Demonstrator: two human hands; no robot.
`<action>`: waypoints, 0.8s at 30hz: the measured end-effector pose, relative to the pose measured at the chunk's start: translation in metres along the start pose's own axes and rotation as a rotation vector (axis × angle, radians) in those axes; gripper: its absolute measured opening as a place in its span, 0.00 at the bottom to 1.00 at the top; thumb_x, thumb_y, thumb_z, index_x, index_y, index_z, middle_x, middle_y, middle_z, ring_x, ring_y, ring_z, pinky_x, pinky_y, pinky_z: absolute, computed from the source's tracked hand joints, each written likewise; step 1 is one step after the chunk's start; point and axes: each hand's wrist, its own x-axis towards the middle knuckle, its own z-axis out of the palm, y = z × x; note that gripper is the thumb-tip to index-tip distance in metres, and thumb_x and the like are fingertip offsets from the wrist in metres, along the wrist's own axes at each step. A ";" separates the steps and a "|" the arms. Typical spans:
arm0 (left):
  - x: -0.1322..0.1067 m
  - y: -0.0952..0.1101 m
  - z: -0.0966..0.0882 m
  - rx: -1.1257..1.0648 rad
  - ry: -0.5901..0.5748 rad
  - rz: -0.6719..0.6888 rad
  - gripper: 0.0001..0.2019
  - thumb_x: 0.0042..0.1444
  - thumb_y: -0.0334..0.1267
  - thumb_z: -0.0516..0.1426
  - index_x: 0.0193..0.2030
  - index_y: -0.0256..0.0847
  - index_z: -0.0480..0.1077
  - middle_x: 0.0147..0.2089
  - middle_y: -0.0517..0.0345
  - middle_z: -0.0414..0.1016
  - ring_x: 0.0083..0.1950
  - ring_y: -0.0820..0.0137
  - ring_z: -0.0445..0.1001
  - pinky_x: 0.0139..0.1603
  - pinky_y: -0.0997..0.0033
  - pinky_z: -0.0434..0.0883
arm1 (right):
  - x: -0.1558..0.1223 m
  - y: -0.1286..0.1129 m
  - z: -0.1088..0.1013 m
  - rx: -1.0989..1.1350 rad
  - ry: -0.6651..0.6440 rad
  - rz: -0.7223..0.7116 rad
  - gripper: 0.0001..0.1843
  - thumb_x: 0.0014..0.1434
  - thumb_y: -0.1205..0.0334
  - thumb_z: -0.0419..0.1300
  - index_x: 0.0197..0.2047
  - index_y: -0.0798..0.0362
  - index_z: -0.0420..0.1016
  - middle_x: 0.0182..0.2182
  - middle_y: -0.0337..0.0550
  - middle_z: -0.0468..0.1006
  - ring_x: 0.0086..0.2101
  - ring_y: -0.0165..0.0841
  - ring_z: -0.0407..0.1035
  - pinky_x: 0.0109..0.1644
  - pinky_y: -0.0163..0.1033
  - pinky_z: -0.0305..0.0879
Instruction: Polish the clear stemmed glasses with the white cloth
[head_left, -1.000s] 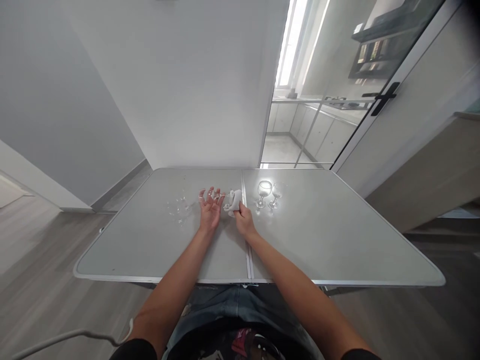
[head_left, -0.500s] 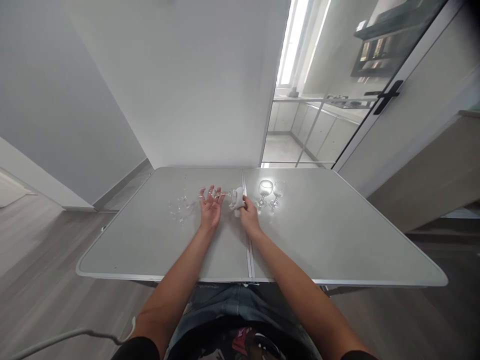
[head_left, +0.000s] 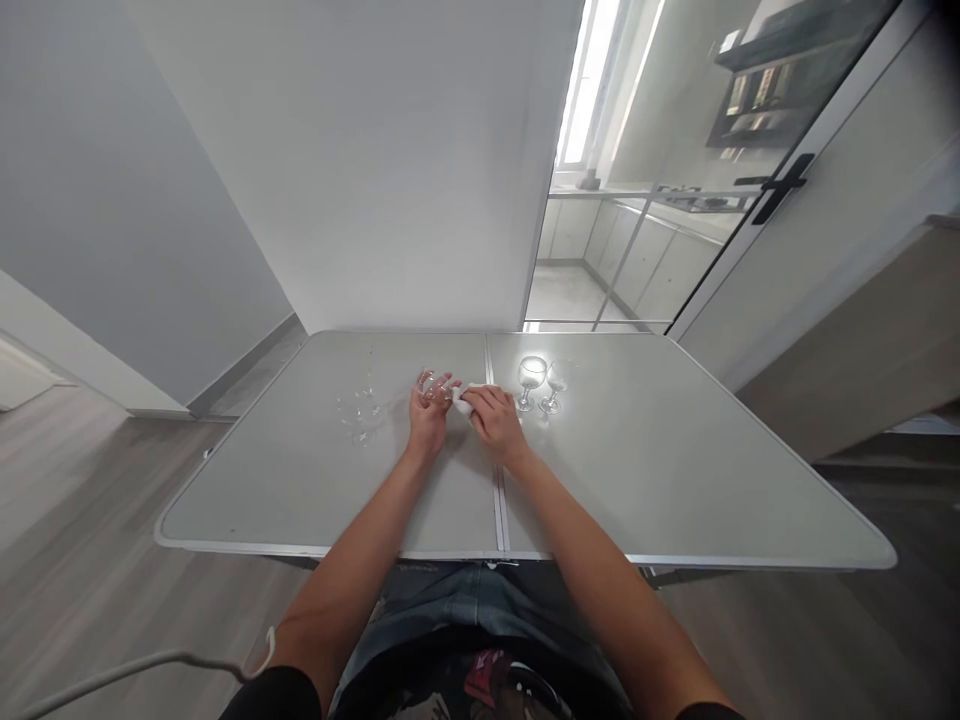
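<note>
My left hand (head_left: 427, 415) is curled round the bowl of a clear wine glass (head_left: 433, 388) held just above the grey folding table (head_left: 300, 470). Close beside it, my right hand (head_left: 495, 418) is closed on a small white cloth (head_left: 461, 398) pressed against the glass. Two clear wine glasses (head_left: 531, 381) (head_left: 553, 384) stand upright just right of my right hand. Further clear glasses (head_left: 360, 415) stand left of my left hand.
The table has a centre seam (head_left: 495, 480) running from front to back. A white wall stands behind it and a glass sliding door (head_left: 675, 200) opens onto a kitchen at the right. A white cable (head_left: 135, 670) hangs at the lower left.
My left hand's fingers were spread with the glass lying across them; they have now curled round it. My right hand has brought the cloth leftward onto the glass.
</note>
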 end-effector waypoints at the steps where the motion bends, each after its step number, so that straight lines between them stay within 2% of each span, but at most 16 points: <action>1: 0.000 0.000 0.000 0.005 -0.010 -0.010 0.31 0.49 0.43 0.72 0.57 0.48 0.63 0.60 0.45 0.73 0.58 0.57 0.77 0.61 0.57 0.70 | -0.001 -0.001 0.000 -0.083 -0.048 -0.036 0.21 0.65 0.67 0.50 0.57 0.50 0.75 0.56 0.50 0.75 0.58 0.42 0.63 0.63 0.48 0.52; 5: 0.001 0.001 -0.002 -0.024 -0.030 -0.018 0.30 0.50 0.44 0.71 0.56 0.48 0.64 0.61 0.45 0.72 0.58 0.56 0.78 0.63 0.53 0.67 | -0.003 -0.003 0.000 -0.242 -0.176 -0.120 0.19 0.62 0.67 0.55 0.53 0.47 0.78 0.61 0.51 0.70 0.59 0.43 0.62 0.63 0.50 0.49; 8: 0.002 0.000 -0.003 -0.036 -0.036 -0.013 0.28 0.51 0.44 0.71 0.55 0.48 0.64 0.60 0.47 0.73 0.58 0.57 0.77 0.63 0.53 0.67 | -0.004 -0.002 0.000 -0.279 -0.193 -0.145 0.16 0.59 0.68 0.57 0.48 0.47 0.80 0.62 0.51 0.69 0.60 0.46 0.61 0.62 0.51 0.49; 13: 0.004 0.001 -0.005 -0.062 -0.023 0.000 0.27 0.51 0.43 0.71 0.54 0.49 0.66 0.60 0.48 0.73 0.59 0.57 0.77 0.64 0.51 0.66 | -0.004 0.001 -0.005 -0.171 -0.067 -0.098 0.10 0.55 0.70 0.56 0.32 0.51 0.80 0.56 0.49 0.74 0.53 0.42 0.68 0.61 0.49 0.51; 15: 0.005 0.002 -0.007 -0.068 0.001 0.017 0.25 0.53 0.44 0.70 0.54 0.49 0.66 0.60 0.48 0.72 0.59 0.57 0.77 0.65 0.50 0.65 | -0.005 0.004 -0.008 -0.054 0.025 -0.073 0.11 0.54 0.70 0.54 0.26 0.51 0.76 0.50 0.48 0.77 0.48 0.40 0.70 0.60 0.48 0.54; 18: 0.006 0.003 -0.008 -0.065 0.018 0.029 0.24 0.54 0.45 0.69 0.54 0.48 0.66 0.60 0.48 0.72 0.59 0.57 0.77 0.66 0.50 0.64 | -0.006 0.009 -0.012 0.168 0.164 0.036 0.19 0.62 0.65 0.49 0.22 0.51 0.72 0.36 0.45 0.80 0.37 0.36 0.72 0.51 0.45 0.61; 20: 0.005 0.002 -0.007 -0.043 0.005 0.045 0.25 0.54 0.45 0.69 0.55 0.48 0.66 0.58 0.48 0.73 0.59 0.57 0.77 0.66 0.51 0.64 | -0.005 0.010 -0.012 0.237 0.207 0.163 0.23 0.67 0.58 0.49 0.22 0.51 0.72 0.25 0.41 0.75 0.27 0.33 0.68 0.41 0.41 0.63; 21: 0.005 0.001 -0.005 -0.024 -0.011 0.053 0.27 0.53 0.45 0.69 0.56 0.48 0.66 0.57 0.48 0.74 0.59 0.56 0.77 0.66 0.52 0.64 | -0.004 0.009 -0.011 0.235 0.209 0.220 0.21 0.67 0.54 0.52 0.25 0.51 0.75 0.22 0.39 0.73 0.25 0.32 0.65 0.37 0.40 0.62; 24: 0.002 -0.001 -0.001 0.054 -0.085 0.082 0.30 0.52 0.44 0.70 0.59 0.49 0.66 0.54 0.49 0.76 0.60 0.55 0.77 0.65 0.54 0.65 | -0.002 0.003 -0.005 0.131 0.109 0.282 0.15 0.60 0.48 0.63 0.41 0.50 0.81 0.27 0.38 0.77 0.25 0.30 0.67 0.34 0.36 0.62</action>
